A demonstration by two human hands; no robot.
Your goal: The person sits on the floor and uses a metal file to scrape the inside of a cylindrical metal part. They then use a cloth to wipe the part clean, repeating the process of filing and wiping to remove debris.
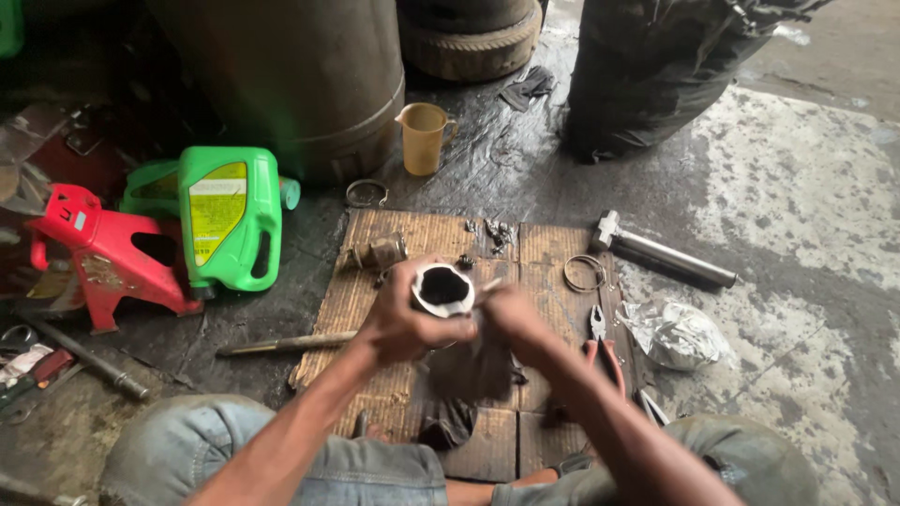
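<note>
Head camera looks down on a person crouched over a worn wooden board point(412, 365) laid on a dark, oily floor point(797, 309). The left hand point(403, 323) is wrapped firmly around a short metal cylinder point(442, 289), its hollow dark opening turned up toward the camera, held above the middle of the board. The right hand point(511, 319) is closed just beside the cylinder's right edge, pinching what looks like a thin pale tool point(489, 286) against the rim; exactly what it is cannot be told. A dark rag point(469, 370) hangs below the two hands. On the board behind them lie a small cylindrical metal part point(377, 253), a cluster of small metal bits point(497, 232) and a wire ring point(585, 273). Red-handled pliers point(605, 351) rest at the board's right edge, near crumpled foil point(677, 335). A hammer point(661, 249) lies on the floor further right. To the left stand a green plastic jug point(230, 217) and a red jack stand point(103, 258), with a tan measuring cup point(424, 138) behind the board.
</note>
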